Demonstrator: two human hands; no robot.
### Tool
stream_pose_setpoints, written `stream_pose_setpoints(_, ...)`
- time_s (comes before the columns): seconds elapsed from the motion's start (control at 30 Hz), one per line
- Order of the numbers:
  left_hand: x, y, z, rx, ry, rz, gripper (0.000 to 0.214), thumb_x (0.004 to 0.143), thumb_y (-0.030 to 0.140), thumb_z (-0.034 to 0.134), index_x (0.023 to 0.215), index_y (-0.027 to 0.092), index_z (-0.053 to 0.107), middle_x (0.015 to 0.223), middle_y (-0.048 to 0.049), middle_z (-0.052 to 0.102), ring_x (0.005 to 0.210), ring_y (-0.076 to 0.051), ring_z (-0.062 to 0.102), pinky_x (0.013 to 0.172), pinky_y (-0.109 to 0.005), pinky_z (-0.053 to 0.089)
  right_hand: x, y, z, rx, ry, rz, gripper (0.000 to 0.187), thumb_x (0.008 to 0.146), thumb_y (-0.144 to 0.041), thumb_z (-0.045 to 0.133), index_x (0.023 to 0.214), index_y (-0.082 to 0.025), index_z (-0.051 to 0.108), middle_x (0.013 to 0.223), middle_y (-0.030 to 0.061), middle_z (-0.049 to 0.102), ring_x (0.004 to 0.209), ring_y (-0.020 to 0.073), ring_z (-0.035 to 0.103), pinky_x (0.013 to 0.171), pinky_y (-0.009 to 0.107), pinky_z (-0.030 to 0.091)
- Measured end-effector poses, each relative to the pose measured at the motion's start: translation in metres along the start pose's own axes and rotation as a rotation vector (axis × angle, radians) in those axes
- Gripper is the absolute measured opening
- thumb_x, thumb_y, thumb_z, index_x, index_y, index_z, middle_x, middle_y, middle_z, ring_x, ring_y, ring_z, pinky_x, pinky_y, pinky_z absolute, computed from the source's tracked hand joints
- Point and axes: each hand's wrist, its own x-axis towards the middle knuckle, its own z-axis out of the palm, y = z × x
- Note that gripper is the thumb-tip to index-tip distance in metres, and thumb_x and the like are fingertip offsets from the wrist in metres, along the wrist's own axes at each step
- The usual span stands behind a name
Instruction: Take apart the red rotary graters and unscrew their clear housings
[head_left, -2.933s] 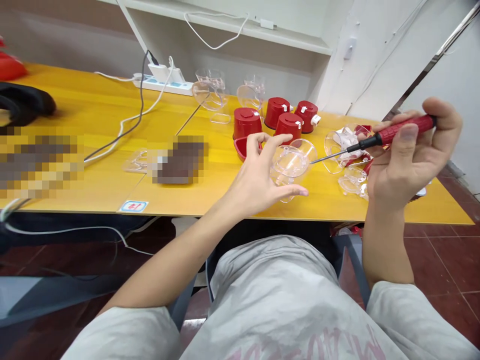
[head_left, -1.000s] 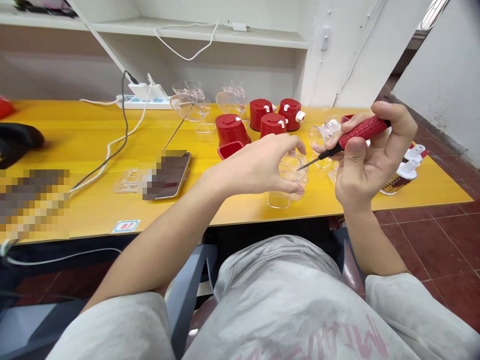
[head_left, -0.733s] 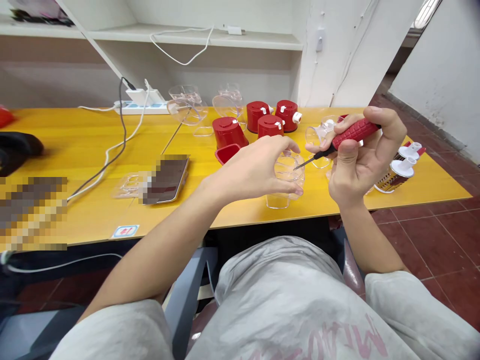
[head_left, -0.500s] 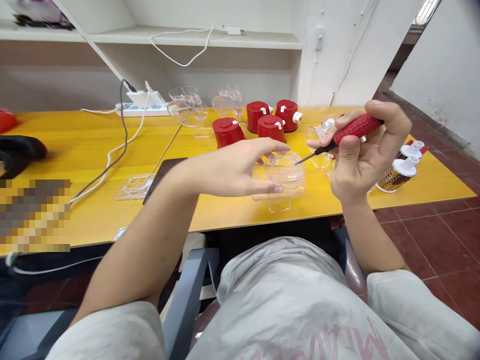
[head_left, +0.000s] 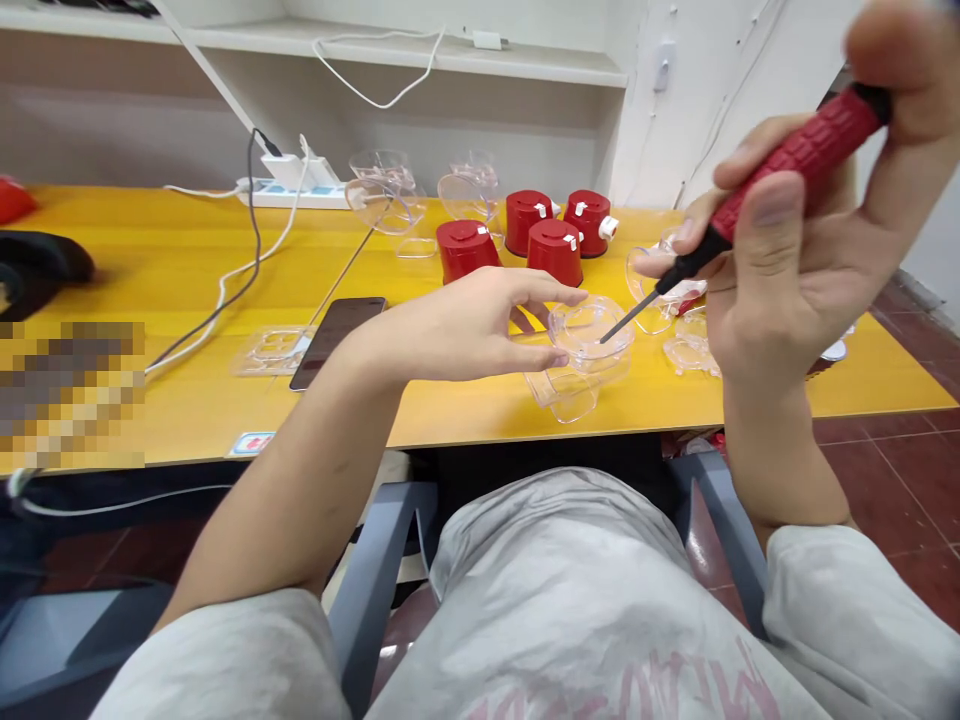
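A clear plastic housing with a round opening at its top stands near the front edge of the yellow table. My left hand grips its left side, with the thumb on the near side and the fingers on the far side. Raised to the right, my right hand is closed around the red and black handle of a screwdriver. The shaft slants down to the left and its tip appears inside the round opening. Whether the tip touches a screw I cannot make out.
Several red bases stand behind the housing, with more clear housings farther back. A phone and a clear flat part lie to the left. White cables run to a power strip. More clear parts lie to the right.
The screwdriver and my right hand have come up closer to the camera, and the handle is tilted more steeply. The housing's round opening now faces more toward me. My left hand keeps its grip.
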Motion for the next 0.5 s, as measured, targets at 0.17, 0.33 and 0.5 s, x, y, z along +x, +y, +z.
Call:
stream_pose_setpoints(0.17,0.000,0.000,0.000,-0.006,-0.012,0.004,0.068,0.097,0.060,0.085,0.156,0.025,0.083,0.160,-0.0135,0.081,0.140,-0.036,0.080,0.115,-0.046,0.068,0.009,0.010,0.026,0.017,-0.007,-0.112,0.063,0.111,-0.079,0.072,0.162,-0.044,0.060,0.156,0.0038,0.067,0.131,0.0300,0.084,0.092,0.047,0.081)
stream_pose_setpoints(0.33,0.001,0.000,-0.001,-0.004,-0.017,0.024,0.060,0.097,0.056,0.083,0.148,0.025,0.086,0.162,-0.0122,0.080,0.140,-0.036,0.081,0.109,-0.042,0.068,0.014,0.006,0.026,0.066,-0.201,-0.375,0.048,0.115,-0.062,0.076,0.159,-0.045,0.069,0.162,-0.0026,0.065,0.107,0.0155,0.082,0.078,0.030,0.077)
stream_pose_setpoints(0.5,0.001,0.000,0.000,-0.024,-0.027,0.032,0.059,0.096,0.054,0.083,0.147,0.024,0.086,0.155,-0.0115,0.083,0.130,-0.034,0.082,0.106,-0.041,0.066,0.014,-0.010,0.028,0.046,-0.187,-0.248,0.042,0.112,-0.053,0.084,0.150,-0.038,0.074,0.157,-0.0006,0.068,0.125,0.0215,0.082,0.086,0.031,0.079)
